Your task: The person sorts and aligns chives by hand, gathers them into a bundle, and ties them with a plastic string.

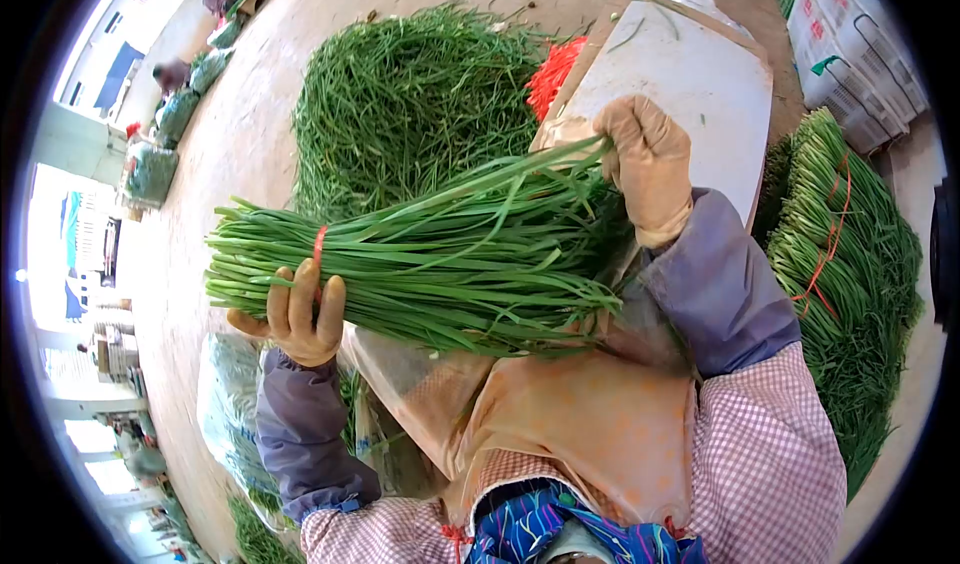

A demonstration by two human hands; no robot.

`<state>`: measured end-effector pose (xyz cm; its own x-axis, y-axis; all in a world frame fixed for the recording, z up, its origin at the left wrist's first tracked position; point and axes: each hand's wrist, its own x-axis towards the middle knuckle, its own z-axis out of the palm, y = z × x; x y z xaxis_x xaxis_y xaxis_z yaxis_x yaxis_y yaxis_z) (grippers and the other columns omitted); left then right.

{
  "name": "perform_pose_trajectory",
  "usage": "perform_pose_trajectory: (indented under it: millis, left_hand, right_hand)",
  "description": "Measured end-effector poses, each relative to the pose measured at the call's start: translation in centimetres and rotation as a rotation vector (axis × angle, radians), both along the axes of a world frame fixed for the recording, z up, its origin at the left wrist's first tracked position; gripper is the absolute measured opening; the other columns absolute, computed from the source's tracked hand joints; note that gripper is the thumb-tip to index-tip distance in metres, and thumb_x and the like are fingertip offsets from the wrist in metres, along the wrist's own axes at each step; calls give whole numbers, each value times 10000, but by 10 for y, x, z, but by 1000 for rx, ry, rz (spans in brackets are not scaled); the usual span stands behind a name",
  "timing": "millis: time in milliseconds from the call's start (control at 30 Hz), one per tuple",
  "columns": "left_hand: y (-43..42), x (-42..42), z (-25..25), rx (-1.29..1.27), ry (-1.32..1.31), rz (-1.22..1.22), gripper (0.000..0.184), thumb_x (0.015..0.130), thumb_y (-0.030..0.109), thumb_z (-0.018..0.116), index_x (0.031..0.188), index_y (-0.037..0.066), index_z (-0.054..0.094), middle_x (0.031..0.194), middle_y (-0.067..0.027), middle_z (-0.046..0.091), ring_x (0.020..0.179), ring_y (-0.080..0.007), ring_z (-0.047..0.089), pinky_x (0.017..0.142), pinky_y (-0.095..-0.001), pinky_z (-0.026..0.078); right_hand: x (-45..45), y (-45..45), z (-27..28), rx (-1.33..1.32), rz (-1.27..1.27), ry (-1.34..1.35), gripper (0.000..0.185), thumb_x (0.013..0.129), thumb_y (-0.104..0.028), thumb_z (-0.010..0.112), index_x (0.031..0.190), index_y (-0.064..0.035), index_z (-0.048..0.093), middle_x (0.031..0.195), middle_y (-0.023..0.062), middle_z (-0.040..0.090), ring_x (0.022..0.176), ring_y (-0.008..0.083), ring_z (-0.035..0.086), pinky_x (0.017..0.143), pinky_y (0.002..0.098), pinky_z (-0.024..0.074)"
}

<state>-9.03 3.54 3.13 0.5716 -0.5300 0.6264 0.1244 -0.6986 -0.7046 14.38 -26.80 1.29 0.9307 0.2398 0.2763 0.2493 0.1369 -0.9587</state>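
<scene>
A bundle of garlic chives [450, 264] lies crosswise in front of my chest, its cut stem ends to the left and its leaf tips to the right. A red tie [319, 247] goes round it near the stems. My gloved left hand [300, 314] holds the bundle from below, fingers curled up over the stems by the tie. Raised at the other end, my gloved right hand [648, 164] is closed on a few long chive leaves [540, 162], pulling them up apart from the rest.
A large heap of loose chives [400, 104] lies on the floor ahead, beside red ties [555, 76] and a white board [680, 74]. Tied chives [840, 284] are stacked at right, below white crates [855, 54]. Plastic bags [225, 414] stand at left; people [172, 76] sit far off.
</scene>
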Motion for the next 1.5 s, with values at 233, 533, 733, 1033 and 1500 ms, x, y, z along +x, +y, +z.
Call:
perform_pose_trajectory:
  millis: [233, 533, 733, 1033, 1500]
  left_hand:
    - [1, -76, -35, -240, 29, 195, 237, 896, 199, 628, 1105, 279, 549, 1152, 44, 619, 1102, -190, 563, 1171, -613, 11]
    - [-37, -147, -66, -416, 240, 490, 236, 880, 166, 590, 1106, 235, 573, 1171, 0, 628, 1078, -200, 576, 1163, -601, 12]
    - [-76, -167, -92, -582, 241, 565, 352, 872, 105, 571, 1206, 214, 543, 1209, -42, 607, 1101, -243, 574, 1155, -611, 25]
    - [-68, -162, 16, -1007, 866, 636, 881, 639, 290, 817, 1416, 170, 420, 1024, -49, 581, 976, -246, 585, 1138, -575, 174]
    - [-11, -129, 9, -1274, 1302, 441, 1057, 555, 415, 863, 1384, -36, 386, 1060, -247, 624, 1020, -424, 593, 876, -454, 473]
  right_hand:
    - [21, -9, -19, 164, 75, 245, 184, 978, -183, 571, 929, -18, 637, 675, 36, 603, 503, 90, 510, 516, 244, 463]
    - [-39, 47, -4, -218, 447, -114, 129, 940, -111, 622, 1037, -37, 667, 943, 21, 671, 872, 115, 601, 787, 267, 493]
    - [-94, 101, -27, -348, 862, -562, 196, 903, -161, 652, 1021, -5, 644, 963, 137, 651, 908, 286, 635, 805, 345, 504]
    - [-126, 130, -48, -377, 911, -890, 254, 831, -227, 708, 1026, -79, 644, 927, 98, 633, 857, 308, 622, 732, 398, 509]
    - [-148, 126, 2, -406, 758, -1388, 161, 777, -185, 591, 916, -125, 646, 916, 72, 614, 894, 308, 612, 873, 467, 461]
